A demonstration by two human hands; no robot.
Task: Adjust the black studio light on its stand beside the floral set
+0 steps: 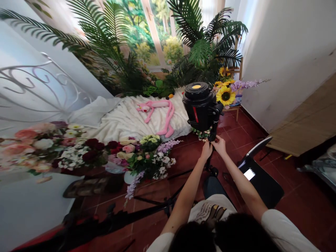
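A black studio light with a yellow disc on its top sits on a black light stand in front of me. My left hand is closed around the top of the stand, just below the lamp's bracket. From the other side my right hand pinches the same joint, its fingertips close to those of my left. The exact part under the fingers is too small to make out. Below the hands, the stand's lower part passes in front of my legs.
A bed with a white blanket and a pink plush toy lies beyond. Artificial flowers stand at left, sunflowers behind the lamp. A black chair is at right. A black tripod-like stand crosses the lower left.
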